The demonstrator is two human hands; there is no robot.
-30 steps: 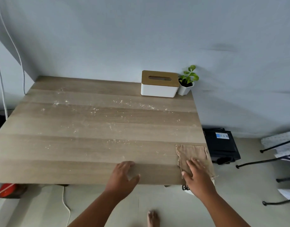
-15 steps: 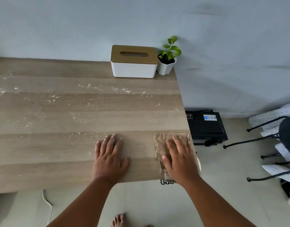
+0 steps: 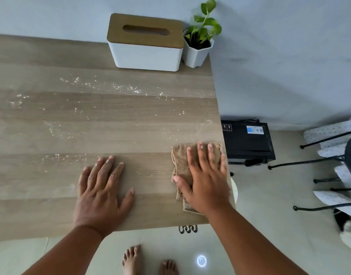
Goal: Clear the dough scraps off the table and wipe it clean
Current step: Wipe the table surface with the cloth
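Note:
A wooden table (image 3: pixel 51 139) fills the left and middle of the head view. White flour and dough crumbs (image 3: pixel 119 87) are scattered in streaks across its far and middle boards. A folded brown cloth (image 3: pixel 179 157) lies at the table's right edge. My right hand (image 3: pixel 205 176) presses flat on the cloth with fingers straight and spread. My left hand (image 3: pixel 103 190) rests flat on the bare wood, left of the cloth and apart from it.
A white tissue box with a wooden lid (image 3: pixel 146 41) and a small potted plant (image 3: pixel 200 36) stand at the table's far right corner against the wall. A black device (image 3: pixel 247 140) sits on the floor to the right, with black chair legs (image 3: pixel 309 161) beyond.
The view has come closer to the table and shifted right. Both hands slid forward from the near edge; the right hand now lies flat on the cloth, farther in.

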